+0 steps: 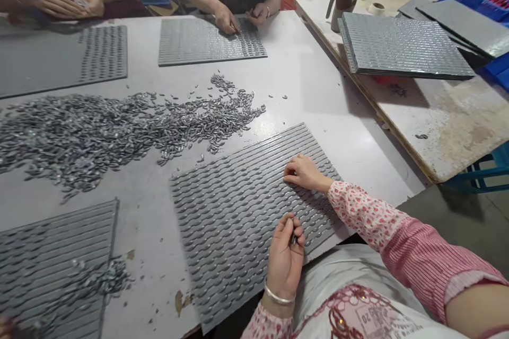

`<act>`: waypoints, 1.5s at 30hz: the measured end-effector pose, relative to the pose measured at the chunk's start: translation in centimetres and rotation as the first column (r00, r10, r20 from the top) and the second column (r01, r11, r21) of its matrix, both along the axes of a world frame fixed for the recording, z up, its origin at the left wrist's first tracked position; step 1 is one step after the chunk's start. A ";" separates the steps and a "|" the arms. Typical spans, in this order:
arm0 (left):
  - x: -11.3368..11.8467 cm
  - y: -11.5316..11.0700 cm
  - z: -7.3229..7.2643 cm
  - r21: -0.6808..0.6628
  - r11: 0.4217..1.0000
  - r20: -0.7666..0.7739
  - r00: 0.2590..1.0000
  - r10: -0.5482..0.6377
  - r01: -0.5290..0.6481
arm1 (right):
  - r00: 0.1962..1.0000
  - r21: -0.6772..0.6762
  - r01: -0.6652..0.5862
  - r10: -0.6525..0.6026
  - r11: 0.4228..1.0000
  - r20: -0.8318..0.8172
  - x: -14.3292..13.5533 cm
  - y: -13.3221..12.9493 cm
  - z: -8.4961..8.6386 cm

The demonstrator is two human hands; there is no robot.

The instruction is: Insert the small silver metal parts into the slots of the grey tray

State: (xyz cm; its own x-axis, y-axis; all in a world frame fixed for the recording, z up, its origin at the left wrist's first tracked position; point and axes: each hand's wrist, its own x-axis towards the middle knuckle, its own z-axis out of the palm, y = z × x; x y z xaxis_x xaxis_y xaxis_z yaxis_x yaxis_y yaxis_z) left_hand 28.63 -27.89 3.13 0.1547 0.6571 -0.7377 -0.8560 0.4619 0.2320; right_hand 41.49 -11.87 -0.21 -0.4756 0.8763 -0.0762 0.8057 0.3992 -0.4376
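Observation:
A grey ridged board (238, 212) lies at an angle on the table before me, with rows of small oval pieces set along much of it. My left hand (284, 257), palm up above the board's near edge, is closed around a few small grey oval pieces (294, 237). A bangle circles that wrist. Farther up the board, my right hand (304, 172) has its fingertips pinched together at the ridges. Whatever is between those fingertips is too small to make out.
Loose grey oval pieces form a long heap (119, 132) across the white table (302, 85). Two people work at boards (210, 39) opposite. Another part-filled board (59, 254) lies at lower left. Stacked boards (401, 45) and a tumbler (345, 4) stand on a side table (457, 137).

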 end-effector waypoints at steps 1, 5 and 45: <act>0.0 0.1 0.0 -0.006 1.000 -0.005 1.000 0.006 -0.006 | 1.000 -0.003 0.008 -0.008 1.000 0.007 -0.1 0.0 -0.1; 0.1 0.6 0.1 -0.022 1.000 -0.039 0.999 0.018 -0.019 | 0.999 -0.004 0.014 -0.014 1.000 -0.047 0.1 0.0 -0.2; 2.7 2.3 0.3 0.015 1.000 -0.128 0.992 -0.003 0.005 | 0.699 -0.523 -0.187 -0.261 0.832 -0.666 4.0 -7.7 3.6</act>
